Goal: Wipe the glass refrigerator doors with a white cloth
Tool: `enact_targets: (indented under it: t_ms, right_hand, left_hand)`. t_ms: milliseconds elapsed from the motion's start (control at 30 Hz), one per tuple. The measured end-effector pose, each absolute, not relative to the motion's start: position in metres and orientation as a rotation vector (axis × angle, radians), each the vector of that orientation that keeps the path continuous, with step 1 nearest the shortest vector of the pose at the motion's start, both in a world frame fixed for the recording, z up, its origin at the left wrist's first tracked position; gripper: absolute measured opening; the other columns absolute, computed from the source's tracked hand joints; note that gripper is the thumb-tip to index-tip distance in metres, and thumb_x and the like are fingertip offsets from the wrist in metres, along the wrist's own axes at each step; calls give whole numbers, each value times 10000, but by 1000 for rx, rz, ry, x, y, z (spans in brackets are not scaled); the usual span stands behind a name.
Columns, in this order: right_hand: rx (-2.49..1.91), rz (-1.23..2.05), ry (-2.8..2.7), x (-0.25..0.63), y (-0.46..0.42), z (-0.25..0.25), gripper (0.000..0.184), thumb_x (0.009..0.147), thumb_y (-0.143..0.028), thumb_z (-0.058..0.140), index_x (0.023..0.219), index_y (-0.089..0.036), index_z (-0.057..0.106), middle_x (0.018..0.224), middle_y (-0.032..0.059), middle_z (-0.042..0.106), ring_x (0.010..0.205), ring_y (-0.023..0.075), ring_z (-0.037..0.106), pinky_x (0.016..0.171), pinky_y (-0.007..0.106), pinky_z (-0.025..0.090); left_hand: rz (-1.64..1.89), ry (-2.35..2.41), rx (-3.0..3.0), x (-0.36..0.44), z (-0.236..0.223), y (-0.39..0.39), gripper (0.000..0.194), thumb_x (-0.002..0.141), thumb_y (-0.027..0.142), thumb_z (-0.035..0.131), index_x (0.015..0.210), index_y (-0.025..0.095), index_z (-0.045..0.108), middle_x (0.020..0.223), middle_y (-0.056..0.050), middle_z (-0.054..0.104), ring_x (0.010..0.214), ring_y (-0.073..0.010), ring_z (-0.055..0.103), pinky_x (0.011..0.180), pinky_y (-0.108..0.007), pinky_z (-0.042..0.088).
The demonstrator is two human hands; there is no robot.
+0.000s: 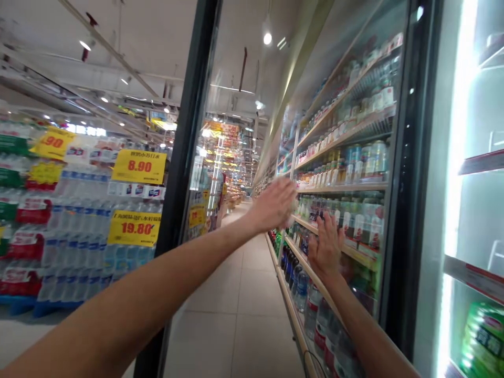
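The door pane [305, 157] is glossy glass, its frame [186, 126] smooth, the bottles [74, 215] shiny clear plastic.

Blocked straight ahead by a black-framed glass door [283, 142]. Open at right, past the door's edge, into a lit cooler [480, 218] between shelves [486, 160]. Passable at left as far as stacked bottle packs [74, 252].

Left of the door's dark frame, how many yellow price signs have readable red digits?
3: the 8.90 sign, the 19.80 sign below it, and the sign ending in .90 farther left. More may be hidden behind the dark frame or the left arm.
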State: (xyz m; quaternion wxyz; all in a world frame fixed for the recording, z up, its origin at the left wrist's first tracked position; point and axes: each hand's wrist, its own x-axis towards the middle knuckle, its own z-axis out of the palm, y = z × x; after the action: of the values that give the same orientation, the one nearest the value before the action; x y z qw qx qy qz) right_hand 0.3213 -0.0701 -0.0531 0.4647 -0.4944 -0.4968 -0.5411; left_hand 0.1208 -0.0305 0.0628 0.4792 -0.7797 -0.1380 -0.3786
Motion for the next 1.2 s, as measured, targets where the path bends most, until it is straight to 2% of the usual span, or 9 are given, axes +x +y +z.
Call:
enact_targets:
  t_ms: [67,133,300,400,533,733,967,1100,1200]
  right_hand:
    - [-1221,-1328,-1215,329,-73,-54,510,844,-265,380,1342,-185,310,1386,139,370,1326,235,256,1051,503,204]
    - [-1236,-1311,-1190,340,-76,-53,515,844,-269,371,1347,-182,302,1393,145,357,1326,244,253,1042,516,212]
    - [-1282,-1268,-1107,370,-87,-51,531,840,-275,361,1358,-190,283,1411,141,324,1330,255,238,1040,546,194]
    - [-1313,-1288,-1102,384,-93,-53,526,838,-275,359,1352,-182,297,1411,135,326,1327,246,247,1047,530,195]
    - [-1392,-1305,-1089,401,-103,-58,512,840,-283,348,1341,-181,321,1395,134,357,1320,244,264,1040,522,211]
    - [-1459,-1314,-1021,430,-117,-64,511,844,-305,339,1339,-178,325,1391,142,359,1316,255,268,1028,540,201]
    - [-1488,-1349,-997,454,-130,-72,518,835,-286,351,1336,-157,323,1389,156,355,1313,264,268,1029,538,197]
    - [-1502,-1330,-962,468,-136,-76,509,832,-286,345,1328,-168,336,1390,151,353,1313,269,267,1023,549,201]
    - [-1501,-1327,-947,476,-139,-79,505,834,-291,344,1323,-168,345,1388,153,357,1313,275,267,1017,555,203]
  left_hand:
    - [-618,-37,-1955,129,46,-34,408,904,305,307,1257,135,424,1383,-56,380,1309,-196,271,1110,-358,171]
    - [-541,60,-1953,134,47,-36,408,914,306,276,1260,147,424,1379,-37,389,1304,-172,283,1111,-336,167]
    - [-1150,-473,-1850,154,72,-36,474,899,312,306,1293,56,369,1417,-140,294,1329,-249,212,1110,-420,144]
    - [-966,-245,-1906,180,50,-38,462,872,285,362,1274,60,403,1399,-131,334,1317,-254,243,1104,-416,167]
    - [-614,169,-1952,208,35,-43,376,871,249,354,1187,125,514,1326,-68,456,1259,-200,358,1085,-356,223]
    - [-1122,-297,-1883,239,65,-50,460,865,244,345,1268,28,403,1376,-152,364,1300,-274,273,1081,-444,200]
    - [-625,302,-1946,284,16,-54,355,848,219,368,1132,127,561,1264,-66,520,1213,-189,420,1061,-343,267]
    - [-931,-27,-1942,297,45,-59,412,846,215,363,1207,59,486,1326,-126,443,1269,-258,335,1065,-429,237]
    - [-950,-45,-1950,309,31,-64,442,826,225,385,1223,51,468,1332,-131,434,1275,-272,322,1069,-448,216]
